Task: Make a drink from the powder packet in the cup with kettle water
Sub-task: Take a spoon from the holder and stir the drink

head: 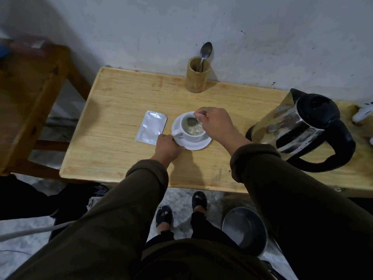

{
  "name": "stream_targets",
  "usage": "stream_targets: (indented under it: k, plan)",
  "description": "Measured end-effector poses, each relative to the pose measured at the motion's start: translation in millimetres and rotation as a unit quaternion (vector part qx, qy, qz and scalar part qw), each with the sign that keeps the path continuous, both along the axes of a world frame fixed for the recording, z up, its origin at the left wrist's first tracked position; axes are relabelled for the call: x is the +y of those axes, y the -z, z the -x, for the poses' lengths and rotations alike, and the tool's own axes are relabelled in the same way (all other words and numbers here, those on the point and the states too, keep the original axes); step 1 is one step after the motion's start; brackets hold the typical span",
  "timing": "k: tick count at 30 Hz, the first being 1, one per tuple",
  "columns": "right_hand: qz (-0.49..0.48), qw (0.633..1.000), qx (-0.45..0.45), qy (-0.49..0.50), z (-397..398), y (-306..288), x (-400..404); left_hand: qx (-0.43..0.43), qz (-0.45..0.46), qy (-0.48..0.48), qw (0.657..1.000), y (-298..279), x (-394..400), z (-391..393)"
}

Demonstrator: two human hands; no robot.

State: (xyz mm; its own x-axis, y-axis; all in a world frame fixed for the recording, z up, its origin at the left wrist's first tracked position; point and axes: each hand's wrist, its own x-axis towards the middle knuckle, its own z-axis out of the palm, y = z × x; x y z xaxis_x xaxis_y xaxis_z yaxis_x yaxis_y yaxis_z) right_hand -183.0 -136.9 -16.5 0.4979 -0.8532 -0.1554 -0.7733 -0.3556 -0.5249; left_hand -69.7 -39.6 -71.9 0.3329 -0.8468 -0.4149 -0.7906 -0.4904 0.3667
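A white cup [186,136] stands on a white saucer [199,145] in the middle of the wooden table [125,102]. Pale clumpy liquid fills the cup. My right hand [217,124] pinches a metal spoon [191,121] whose bowl dips into the cup. My left hand [168,147] grips the saucer's near-left rim. A silver powder packet [151,127] lies flat just left of the saucer, its top torn. A steel kettle [302,128] with a black lid and handle stands at the right.
A bamboo holder [196,77] with a second spoon [205,51] stands at the table's back edge by the wall. A wooden stool [30,93] is at the left. On the floor, a metal pot [245,229] sits near my feet.
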Motion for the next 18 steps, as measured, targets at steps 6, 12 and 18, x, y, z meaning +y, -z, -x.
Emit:
stream_targets:
  k: [6, 12, 18]
  plan:
    - [-0.034, 0.999, -0.008, -0.015, 1, -3, 2, 0.006, -0.004, -0.008, 1.000, 5, -2, -1]
    - [0.000, 1.000, 0.014, 0.011, 4, -4, -3, 0.005, -0.007, -0.008, 1.000, 10, -2, -3]
    - [-0.013, 1.000, -0.015, 0.008, 0, -2, 0, 0.008, -0.010, -0.013, 1.000, 15, -4, -4]
